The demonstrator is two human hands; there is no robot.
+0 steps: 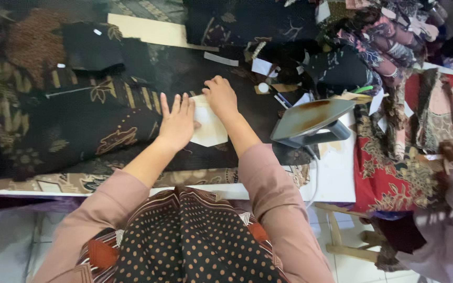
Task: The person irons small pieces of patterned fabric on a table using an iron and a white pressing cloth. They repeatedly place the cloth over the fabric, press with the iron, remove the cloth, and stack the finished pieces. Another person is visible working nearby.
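Dotted scarf (195,246) nearest, both hands open, left hand (176,123) and right hand (220,97) flat on white piece (211,131), dark cloth (106,115).

Both arms reach forward from the near edge, sleeves in dusty pink down to mid-forearm. The left hand (176,121) lies flat, palm down, fingers straight, slightly spread and pointing away. Just to its right and a little farther out, the right hand (220,97) is curled, knuckles up, fingertips pressing down. The two forearms angle inward, wrists close together.
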